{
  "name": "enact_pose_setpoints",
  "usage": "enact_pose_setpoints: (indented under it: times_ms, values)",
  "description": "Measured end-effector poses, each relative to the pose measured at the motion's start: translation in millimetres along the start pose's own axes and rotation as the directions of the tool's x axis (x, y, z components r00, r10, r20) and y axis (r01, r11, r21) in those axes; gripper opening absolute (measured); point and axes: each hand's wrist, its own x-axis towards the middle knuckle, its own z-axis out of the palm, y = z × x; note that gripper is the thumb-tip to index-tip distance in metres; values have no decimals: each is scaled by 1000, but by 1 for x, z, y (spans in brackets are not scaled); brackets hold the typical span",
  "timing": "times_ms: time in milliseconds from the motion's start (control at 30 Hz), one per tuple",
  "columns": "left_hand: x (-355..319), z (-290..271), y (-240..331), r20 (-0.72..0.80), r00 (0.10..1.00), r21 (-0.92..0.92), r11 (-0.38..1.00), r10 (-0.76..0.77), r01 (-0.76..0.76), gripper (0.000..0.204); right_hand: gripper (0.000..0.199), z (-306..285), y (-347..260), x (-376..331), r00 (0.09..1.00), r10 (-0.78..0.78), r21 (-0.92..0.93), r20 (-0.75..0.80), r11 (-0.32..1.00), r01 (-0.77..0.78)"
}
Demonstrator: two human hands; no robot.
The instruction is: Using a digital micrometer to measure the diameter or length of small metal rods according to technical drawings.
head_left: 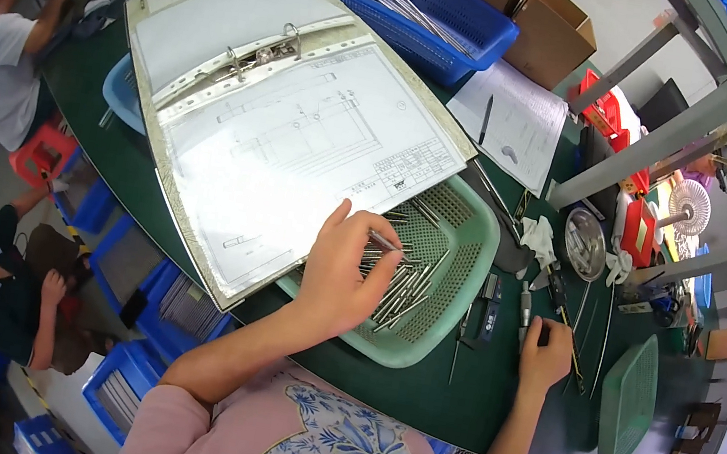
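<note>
My left hand (pixel 346 267) is closed in a pinch on a short metal pin (pixel 386 242), held above a light green plastic basket (pixel 464 310). Many slim metal pins (pixel 408 293) lie loose in that basket. A ring binder (pixel 149 31), opened to a technical drawing (pixel 299 155), overlaps the basket's far left side. On the right, my right hand (pixel 547 355) rests on the green table with its fingers curled. Whatever those fingers hold, if anything, is hidden. Just beside them lies a micrometer (pixel 526 308), and a small black device (pixel 490 309) sits farther left.
A blue basket (pixel 465 64) of long rods and cardboard boxes (pixel 550 38) stand at the back. Paper with a pen (pixel 486 118), a metal bowl (pixel 585 243) and another green basket (pixel 628 402) lie rightward. A grey frame (pixel 674 124) rises there. Two people are at left.
</note>
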Motion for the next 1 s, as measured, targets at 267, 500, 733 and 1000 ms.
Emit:
enact_pose_setpoints:
  times_ms: [267, 500, 733, 1000]
  values:
    - [2, 8, 0, 15, 1000, -10, 1000, 14, -14, 11, 33, 2, -54, 8, 931, -203, 128, 304, 977, 171]
    - [0, 3, 0, 8, 1000, -37, 999, 26, -26, 12, 20, -5, -60, 23, 893, 60, 122, 446, 984, -127]
    - [-4, 0, -2, 38, 998, -45, 998, 40, -38, 12, 25, -9, -62, 20, 757, 192, 200, 625, 898, -393]
    - [1, 1, -10, -14, 999, -100, 994, 41, -42, 12, 37, 2, -58, 48, 747, 112, 220, 656, 918, -331]
